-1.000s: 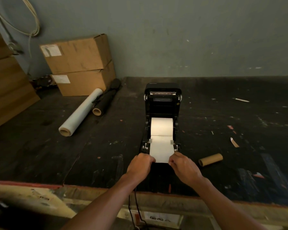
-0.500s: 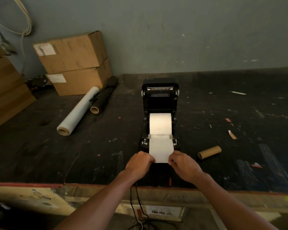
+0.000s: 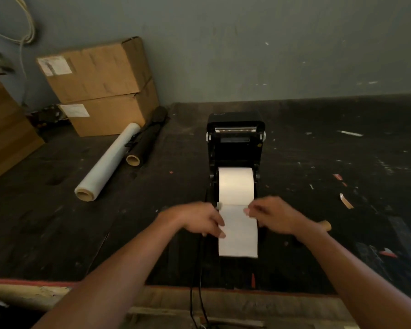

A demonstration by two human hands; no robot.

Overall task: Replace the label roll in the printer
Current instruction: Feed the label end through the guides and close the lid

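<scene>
The black label printer (image 3: 235, 143) stands in the middle of the dark bench with its lid open. A white label roll (image 3: 236, 185) sits in its bay. The label strip (image 3: 239, 236) runs out over the front, and its free end lies flat with nothing holding it. My left hand (image 3: 197, 219) is at the strip's left edge, fingers spread and touching the paper beside the left guide (image 3: 219, 205). My right hand (image 3: 275, 217) is at the right edge, with blurred fingertips bunched where the strip leaves the roll. A bare cardboard core (image 3: 326, 225) peeks out behind my right wrist.
Two stacked cardboard boxes (image 3: 100, 86) stand at the back left. In front of them lie a roll of clear film (image 3: 107, 165) and a black roll (image 3: 145, 143). Paper scraps (image 3: 345, 200) dot the right side of the bench. The printer cable (image 3: 197, 302) hangs over the front edge.
Both hands let go of the strip's free end and moved up along its sides to the guides. The strip now lies further out of the printer.
</scene>
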